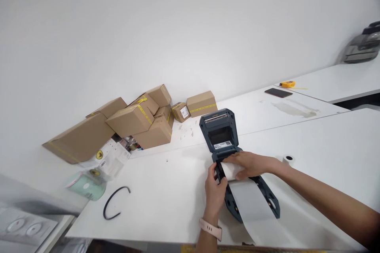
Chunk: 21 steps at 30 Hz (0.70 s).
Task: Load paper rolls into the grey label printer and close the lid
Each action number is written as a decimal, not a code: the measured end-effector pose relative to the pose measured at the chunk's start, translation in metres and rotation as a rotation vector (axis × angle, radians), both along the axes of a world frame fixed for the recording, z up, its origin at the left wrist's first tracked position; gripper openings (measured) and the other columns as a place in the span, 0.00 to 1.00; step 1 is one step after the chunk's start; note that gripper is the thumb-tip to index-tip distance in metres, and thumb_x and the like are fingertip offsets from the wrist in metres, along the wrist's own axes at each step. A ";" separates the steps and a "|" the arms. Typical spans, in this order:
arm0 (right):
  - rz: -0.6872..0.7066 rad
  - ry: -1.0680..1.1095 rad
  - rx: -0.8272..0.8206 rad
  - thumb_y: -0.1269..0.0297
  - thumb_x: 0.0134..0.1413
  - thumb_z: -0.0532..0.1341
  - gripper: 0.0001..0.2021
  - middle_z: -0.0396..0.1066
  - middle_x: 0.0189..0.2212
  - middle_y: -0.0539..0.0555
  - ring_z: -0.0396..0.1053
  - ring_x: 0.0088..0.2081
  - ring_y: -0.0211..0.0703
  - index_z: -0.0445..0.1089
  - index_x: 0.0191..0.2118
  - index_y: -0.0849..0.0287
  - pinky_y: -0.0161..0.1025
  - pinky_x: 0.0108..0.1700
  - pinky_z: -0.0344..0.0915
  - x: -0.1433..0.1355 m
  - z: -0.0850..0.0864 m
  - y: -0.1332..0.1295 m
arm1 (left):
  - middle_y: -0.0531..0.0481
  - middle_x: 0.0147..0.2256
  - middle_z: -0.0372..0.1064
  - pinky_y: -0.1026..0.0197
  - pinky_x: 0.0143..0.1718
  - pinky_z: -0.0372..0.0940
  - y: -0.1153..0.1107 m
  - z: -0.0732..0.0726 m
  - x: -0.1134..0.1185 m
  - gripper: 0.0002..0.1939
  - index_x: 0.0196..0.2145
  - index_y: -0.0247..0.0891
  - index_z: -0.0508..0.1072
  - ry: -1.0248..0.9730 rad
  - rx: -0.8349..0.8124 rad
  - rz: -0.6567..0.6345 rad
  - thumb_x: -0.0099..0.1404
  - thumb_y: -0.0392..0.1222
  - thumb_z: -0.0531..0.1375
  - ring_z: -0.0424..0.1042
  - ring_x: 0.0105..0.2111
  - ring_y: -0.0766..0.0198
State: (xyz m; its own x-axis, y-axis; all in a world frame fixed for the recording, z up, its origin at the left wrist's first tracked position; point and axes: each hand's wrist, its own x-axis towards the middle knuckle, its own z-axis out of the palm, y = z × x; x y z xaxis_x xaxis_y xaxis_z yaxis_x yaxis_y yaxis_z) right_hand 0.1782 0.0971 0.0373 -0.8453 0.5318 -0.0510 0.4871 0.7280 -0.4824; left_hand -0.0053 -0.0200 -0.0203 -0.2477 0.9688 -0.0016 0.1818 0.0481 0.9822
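A dark blue-grey label printer [228,201] lies on the white table with its lid [219,128] swung up. Inside its bay sits a white paper roll [229,170], and a long strip of paper [255,209] runs from it over the body toward the table's near edge. My left hand [215,187], with a pink watch band at the wrist, grips the printer's left rim by the roll, thumb and fingers apart along it. From the right, my right hand [242,164] is laid over the roll, its fingers curled on it. The far side of the roll is hidden under that hand.
Cardboard boxes [130,120] are piled at the back left. A black curved band [108,205] and a mint-green container [89,185] lie left. On the right are a small white roll [287,159], a phone [278,92], a yellow tape measure [287,84] and a clear jug [362,47].
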 end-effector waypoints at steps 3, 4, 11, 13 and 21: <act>0.016 -0.140 -0.042 0.53 0.46 0.66 0.40 0.67 0.62 0.64 0.65 0.60 0.69 0.61 0.67 0.57 0.58 0.58 0.63 -0.013 0.000 0.005 | 0.41 0.55 0.71 0.59 0.49 0.67 0.002 -0.002 -0.005 0.33 0.59 0.41 0.65 -0.177 -0.025 -0.031 0.54 0.33 0.63 0.74 0.48 0.57; 0.021 -0.153 -0.044 0.54 0.44 0.67 0.41 0.67 0.61 0.64 0.65 0.60 0.70 0.61 0.67 0.57 0.59 0.58 0.63 -0.018 -0.001 0.005 | 0.41 0.54 0.72 0.59 0.46 0.67 0.004 -0.002 -0.006 0.35 0.59 0.42 0.64 -0.205 -0.039 -0.032 0.53 0.33 0.63 0.76 0.45 0.57; -0.018 -0.162 0.012 0.55 0.35 0.70 0.46 0.68 0.60 0.69 0.64 0.60 0.75 0.61 0.65 0.60 0.63 0.58 0.59 -0.035 -0.011 0.003 | 0.42 0.47 0.76 0.59 0.43 0.68 0.015 0.003 -0.010 0.43 0.62 0.42 0.61 -0.101 -0.108 -0.035 0.48 0.30 0.65 0.76 0.40 0.57; -0.017 -0.145 0.012 0.56 0.33 0.70 0.45 0.69 0.58 0.69 0.65 0.59 0.74 0.64 0.63 0.60 0.62 0.57 0.60 -0.035 -0.011 0.004 | 0.43 0.46 0.77 0.59 0.42 0.68 0.015 0.003 -0.011 0.43 0.62 0.42 0.62 -0.089 -0.117 -0.035 0.47 0.30 0.65 0.76 0.38 0.58; 0.143 0.064 -0.314 0.55 0.29 0.73 0.38 0.75 0.49 0.55 0.73 0.49 0.57 0.70 0.53 0.56 0.44 0.49 0.69 -0.007 0.020 0.013 | 0.41 0.49 0.75 0.60 0.42 0.68 0.012 0.005 -0.010 0.44 0.62 0.41 0.61 -0.123 -0.112 -0.025 0.47 0.29 0.64 0.77 0.40 0.57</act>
State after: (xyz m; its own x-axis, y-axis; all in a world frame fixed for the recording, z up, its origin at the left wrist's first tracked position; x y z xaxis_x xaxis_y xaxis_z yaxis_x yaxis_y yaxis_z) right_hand 0.1714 0.1097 0.0573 -0.9168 0.3748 -0.1378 0.3525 0.5977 -0.7200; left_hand -0.0155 -0.0080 -0.0157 -0.2146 0.9667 -0.1392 0.0626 0.1559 0.9858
